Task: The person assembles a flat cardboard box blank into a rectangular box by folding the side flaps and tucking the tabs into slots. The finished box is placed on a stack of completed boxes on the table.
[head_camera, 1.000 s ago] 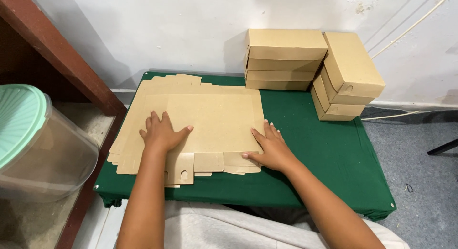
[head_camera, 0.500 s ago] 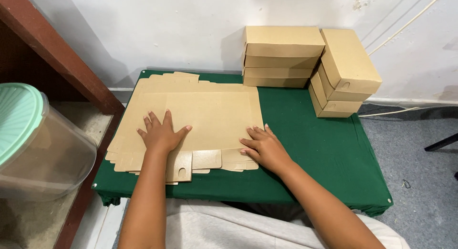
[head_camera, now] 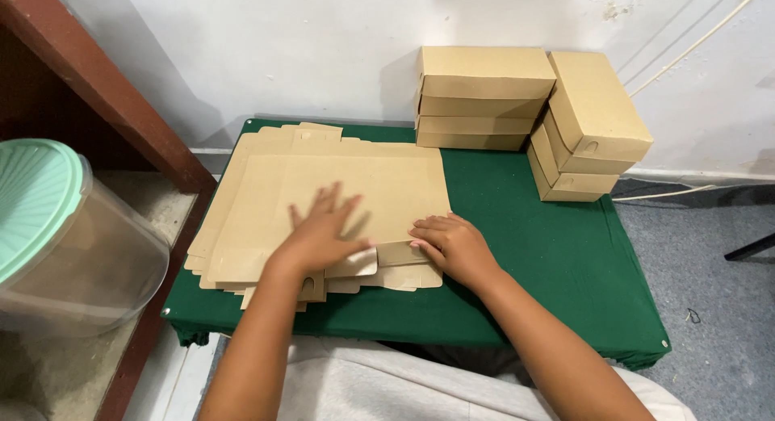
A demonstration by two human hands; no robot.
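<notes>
A pile of flat brown cardboard box blanks (head_camera: 339, 187) lies on the left half of a small table covered in green cloth (head_camera: 565, 259). My left hand (head_camera: 323, 231) rests flat on the top blank, fingers spread, blurred by motion. My right hand (head_camera: 456, 247) curls its fingers on the near right edge of the top blank, at a folded flap (head_camera: 395, 255). Whether the fingers pinch the flap or only press it is not clear.
Folded brown boxes stand at the back: one stack (head_camera: 484, 98) against the white wall, a leaning stack (head_camera: 589, 130) to its right. A clear plastic tub with a mint-green lid (head_camera: 56, 235) sits left beside a dark wooden frame (head_camera: 105, 98). Grey floor and a cable lie right.
My left hand has slid right and forward across the top blank. My right hand has moved left along the near edge onto the flap.
</notes>
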